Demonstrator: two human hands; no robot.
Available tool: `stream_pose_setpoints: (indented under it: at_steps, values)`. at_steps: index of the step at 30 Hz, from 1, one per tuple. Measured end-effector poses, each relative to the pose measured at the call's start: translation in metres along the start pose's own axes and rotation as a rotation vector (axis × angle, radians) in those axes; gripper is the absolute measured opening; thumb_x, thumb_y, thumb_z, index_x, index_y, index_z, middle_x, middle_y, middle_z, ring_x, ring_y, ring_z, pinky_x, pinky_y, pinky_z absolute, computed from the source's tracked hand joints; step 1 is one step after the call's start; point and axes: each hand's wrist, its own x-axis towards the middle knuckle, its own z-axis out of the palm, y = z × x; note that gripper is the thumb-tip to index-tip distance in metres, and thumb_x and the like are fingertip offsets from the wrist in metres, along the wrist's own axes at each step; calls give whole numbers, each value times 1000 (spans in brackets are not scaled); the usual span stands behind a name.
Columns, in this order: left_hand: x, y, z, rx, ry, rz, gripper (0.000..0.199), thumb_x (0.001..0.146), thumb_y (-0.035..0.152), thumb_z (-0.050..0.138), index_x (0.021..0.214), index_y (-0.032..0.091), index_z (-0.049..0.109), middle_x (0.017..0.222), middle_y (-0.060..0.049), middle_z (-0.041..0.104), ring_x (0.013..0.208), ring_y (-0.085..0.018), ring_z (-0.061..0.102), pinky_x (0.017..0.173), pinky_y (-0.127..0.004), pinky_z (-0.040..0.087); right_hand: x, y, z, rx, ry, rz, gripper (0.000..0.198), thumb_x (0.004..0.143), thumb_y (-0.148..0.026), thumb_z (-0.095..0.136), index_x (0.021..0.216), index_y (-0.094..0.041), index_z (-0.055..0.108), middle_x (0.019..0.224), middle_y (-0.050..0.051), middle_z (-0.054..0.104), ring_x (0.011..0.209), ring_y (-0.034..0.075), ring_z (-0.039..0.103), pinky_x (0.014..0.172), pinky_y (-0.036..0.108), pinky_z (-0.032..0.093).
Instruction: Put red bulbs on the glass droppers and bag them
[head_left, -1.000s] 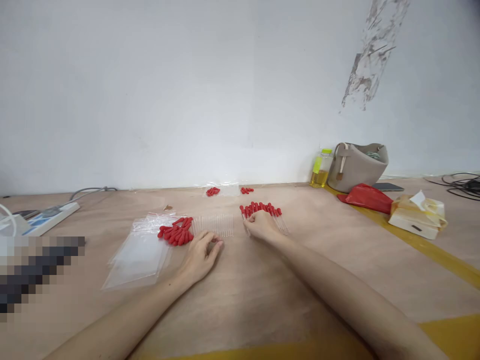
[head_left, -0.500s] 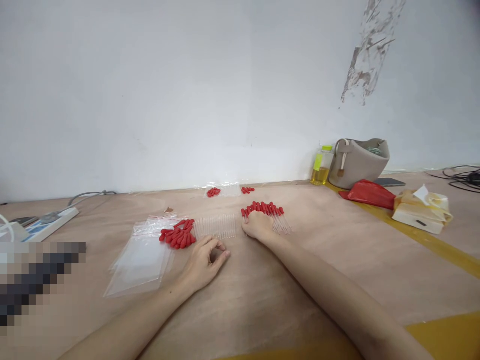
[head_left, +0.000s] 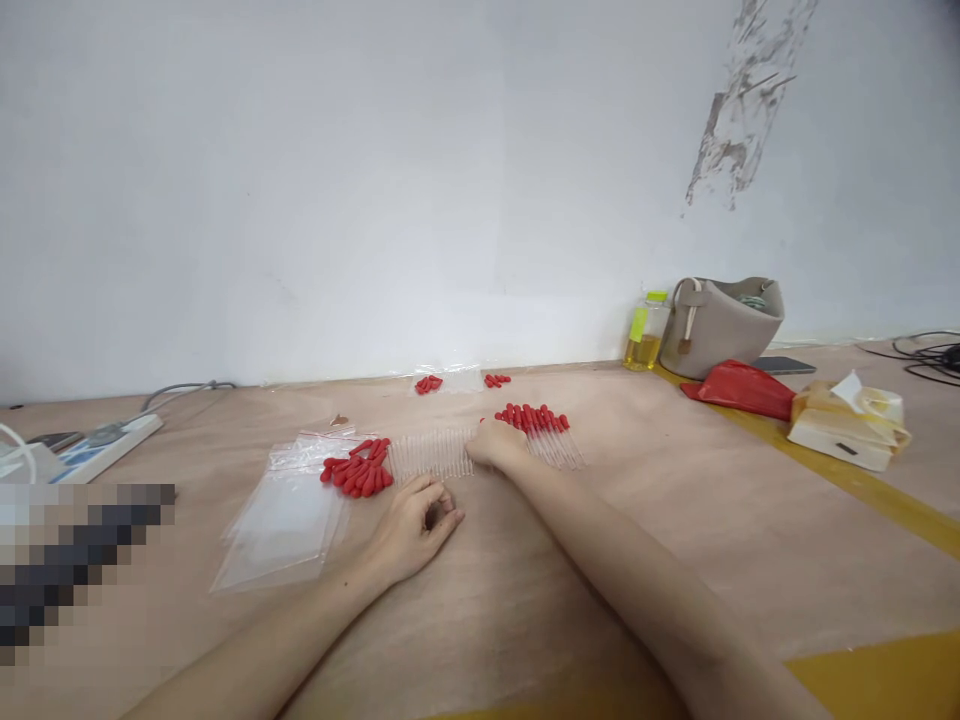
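My right hand (head_left: pixel 496 445) is closed, its fingertips hidden. It lies between a row of clear thin tubes (head_left: pixel 431 454) and a row of droppers with red rubber bulbs (head_left: pixel 534 418). A bit of red shows just above its knuckles; what the fingers hold cannot be made out. Nearer to me, my left hand (head_left: pixel 418 525) rests on the table, loosely curled with a gap between thumb and fingers, and nothing shows in it. Its knuckles are just below the clear tubes. Loose red rubber bulbs (head_left: pixel 358 472) are heaped left of the tubes, partly on clear zip bags (head_left: pixel 281 530).
Against the wall are a small bag with red bulbs (head_left: pixel 429 384), a yellow-capped bottle (head_left: pixel 643 335) and a grey handbag (head_left: pixel 716 330). Farther right are a red pouch (head_left: pixel 742 388) and a tissue pack (head_left: pixel 847 430). A power strip (head_left: pixel 112 447) is at left.
My right hand has shifted a little left, from over the red-bulbed droppers toward the clear tubes' right end, uncovering more droppers. My left hand has stayed nearly in place.
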Motion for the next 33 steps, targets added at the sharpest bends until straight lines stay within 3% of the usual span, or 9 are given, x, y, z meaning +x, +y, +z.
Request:
stream_pose_setpoints:
  at_steps: [4, 8, 12, 15, 18, 20, 25, 29, 33]
  values:
    - [0, 5, -4, 48, 13, -13, 16, 78, 27, 50, 64, 18, 48, 68, -1, 52, 66, -16, 50, 61, -27, 39, 6, -1, -1, 11, -64, 11, 31, 68, -28, 55, 93, -14, 65, 94, 16, 65, 88, 26, 60, 67, 31, 45]
    - [17, -7, -35, 182, 93, -37, 13, 81, 28, 44, 77, 19, 53, 82, -4, 57, 80, -18, 53, 71, -29, 40, 5, -4, -3, 18, -90, -2, 32, 70, -28, 52, 95, -13, 64, 96, 16, 64, 88, 27, 60, 67, 33, 45]
    - [50, -51, -81, 426, -40, -407, 17, 77, 32, 46, 79, 18, 56, 88, -6, 60, 86, -22, 55, 69, -29, 39, -11, -5, -15, 28, -63, -67, 29, 75, -29, 45, 90, -13, 63, 94, 15, 64, 86, 27, 60, 64, 33, 43]
    - [72, -85, -100, 438, -148, -517, 15, 69, 31, 54, 69, 17, 57, 81, -7, 63, 75, -24, 58, 57, -28, 39, -32, 8, -27, 37, -2, -146, 30, 80, -29, 37, 87, -11, 60, 93, 16, 63, 85, 26, 59, 63, 31, 41]
    - [83, -107, -102, 404, -265, -555, 12, 61, 29, 59, 62, 17, 57, 69, -5, 64, 67, -22, 59, 51, -24, 37, -56, 37, -28, 58, 70, -235, 27, 83, -27, 33, 92, -10, 52, 87, 14, 62, 76, 20, 58, 60, 27, 39]
    - [86, -115, -98, 373, -333, -569, 13, 58, 28, 61, 64, 18, 58, 67, -2, 65, 63, -19, 59, 49, -22, 37, -68, 59, -22, 108, 168, -395, 22, 85, -24, 32, 93, -10, 48, 78, 11, 61, 67, 17, 56, 58, 26, 38]
    - [84, -124, -88, 338, -396, -601, 14, 55, 23, 61, 67, 17, 59, 64, 0, 65, 58, -16, 58, 47, -19, 37, -82, 91, -3, 247, 355, -637, 22, 86, -21, 35, 104, -15, 45, 81, 6, 60, 73, 16, 55, 66, 27, 41]
    - [82, -126, -87, 349, -344, -588, 9, 55, 20, 60, 64, 17, 59, 63, -1, 64, 60, -17, 58, 48, -20, 37, -85, 91, 4, 273, 464, -684, 26, 85, -21, 37, 108, -16, 50, 90, 8, 63, 82, 18, 57, 73, 30, 41]
    - [80, -112, -95, 387, -171, -532, 11, 63, 20, 57, 73, 16, 60, 73, -5, 65, 71, -20, 59, 57, -23, 40, -89, 90, 7, 241, 464, -727, 23, 85, -20, 38, 103, -17, 53, 93, 7, 64, 84, 17, 58, 74, 31, 38]
